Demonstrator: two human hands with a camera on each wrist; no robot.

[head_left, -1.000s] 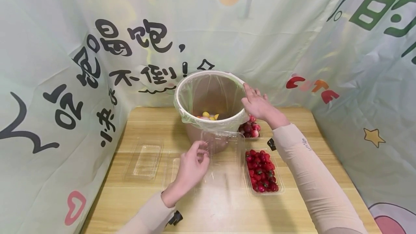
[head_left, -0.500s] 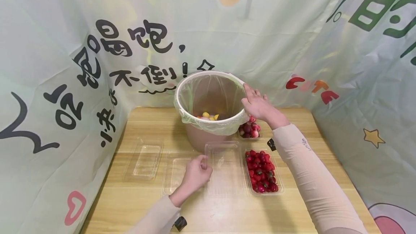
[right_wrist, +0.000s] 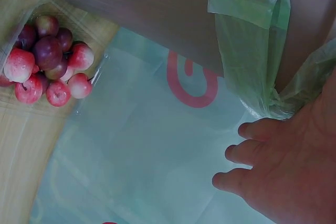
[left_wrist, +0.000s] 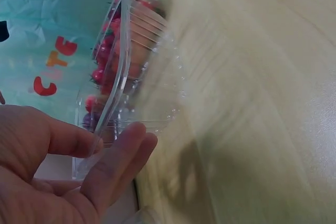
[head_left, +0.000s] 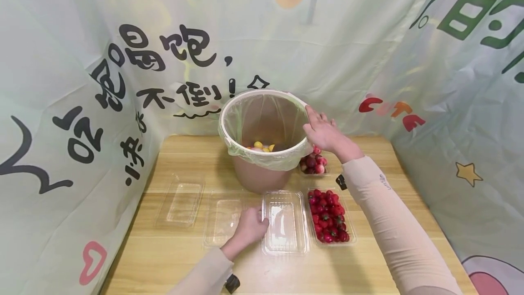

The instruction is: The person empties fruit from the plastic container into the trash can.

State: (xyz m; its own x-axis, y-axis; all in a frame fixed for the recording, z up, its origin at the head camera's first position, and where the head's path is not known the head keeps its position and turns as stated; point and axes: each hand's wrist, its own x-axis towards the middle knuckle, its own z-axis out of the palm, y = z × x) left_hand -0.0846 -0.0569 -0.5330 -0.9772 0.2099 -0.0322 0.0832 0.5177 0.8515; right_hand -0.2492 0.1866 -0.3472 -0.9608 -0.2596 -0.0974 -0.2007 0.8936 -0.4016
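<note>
My left hand (head_left: pixel 250 227) pinches the left edge of a clear plastic container (head_left: pixel 284 223) between thumb and fingers. The container sits in front of the bin; in the left wrist view its rim (left_wrist: pixel 124 51) stands out close by. My right hand (head_left: pixel 325 133) rests at the right rim of the bin (head_left: pixel 262 174), which is pinkish brown with a white rim and a thin green liner bag (head_left: pixel 270 160). Three of its fingers (right_wrist: pixel 247 153) stretch outside the liner in the right wrist view. Yellow fruits (head_left: pixel 262 146) lie inside the bin.
A clear container of red strawberries and small red fruits (head_left: pixel 329 216) stands right of the held one. Behind it, plum-like and pink-red fruits (head_left: pixel 313 163) fill another. Two clear containers (head_left: pixel 224 220) (head_left: pixel 180 204) lie on the left. Printed cloth walls surround the wooden table (head_left: pixel 172 258).
The container in my left hand has come down from a tilt in front of the bin and now lies flatter, nearer to me. My right hand stays at the bin's rim.
</note>
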